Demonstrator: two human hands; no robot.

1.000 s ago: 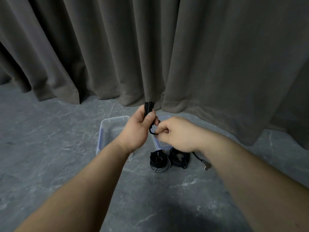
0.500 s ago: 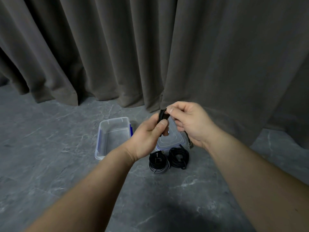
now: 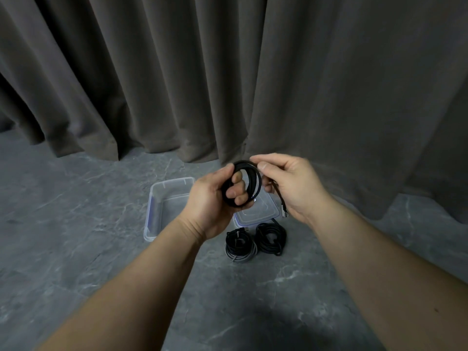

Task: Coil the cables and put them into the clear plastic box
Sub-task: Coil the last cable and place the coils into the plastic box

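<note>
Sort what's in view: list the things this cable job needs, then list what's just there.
Job:
- black cable being coiled, left hand gripping the loops, right hand pinching the top strand
- two coiled cables on the floor
- clear plastic box, open
- its lid

Just there:
- grey curtain
- marbled floor

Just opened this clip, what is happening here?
A person is coiling a black cable over a grey floor. The left hand grips the wound loops, fingers through the ring, while the right hand pinches its top, the plug end dangling beneath that hand. Two coiled cables lie on the floor beside the clear plastic box, which holds no cable. Its lid lies next to it.
</note>
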